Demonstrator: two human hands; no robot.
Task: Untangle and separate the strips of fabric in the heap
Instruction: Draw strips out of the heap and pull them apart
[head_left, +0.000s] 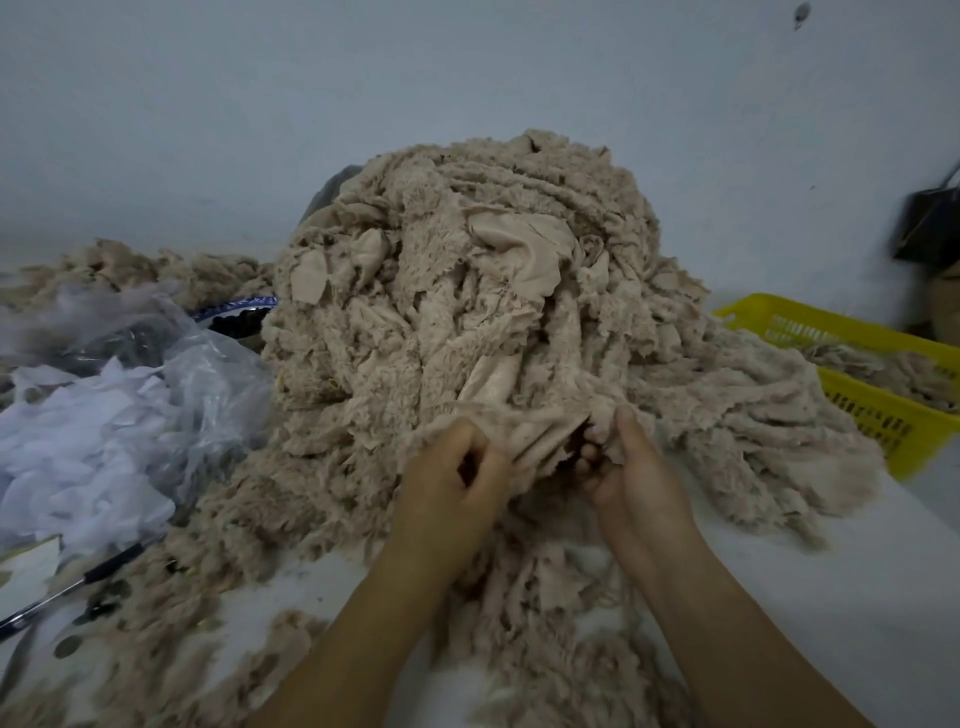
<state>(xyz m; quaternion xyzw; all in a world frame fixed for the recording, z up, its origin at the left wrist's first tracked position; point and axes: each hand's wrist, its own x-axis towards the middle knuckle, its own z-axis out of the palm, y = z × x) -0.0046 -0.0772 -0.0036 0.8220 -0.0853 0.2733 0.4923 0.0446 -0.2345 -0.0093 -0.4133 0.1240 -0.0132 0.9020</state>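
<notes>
Judging from how things lie, we are early in this job. The heap (467, 291) of beige fleecy strips rises high in the middle of the surface (831, 597), folded and knotted over itself, and its lower edge spills toward us on both sides of our arms. A few strips lie in the yellow basket (852, 405) at the right. We take those for ones already pulled free, though we cannot be sure. Nearly all of the tangle is left to work through.

Our left hand (447, 483) is at the front foot of the heap, its fingers (467, 441) curled in tight and pinching the near edge of a strip (540, 431). Our right hand (634, 467) is just beside it, thumb raised along the fabric and the other fingers curled underneath, gripping what looks like the same piece. The strip runs between the two hands with its smooth backing turned toward us, and its far end is buried in the heap. Whether it is knotted to its neighbours there, we cannot tell.
</notes>
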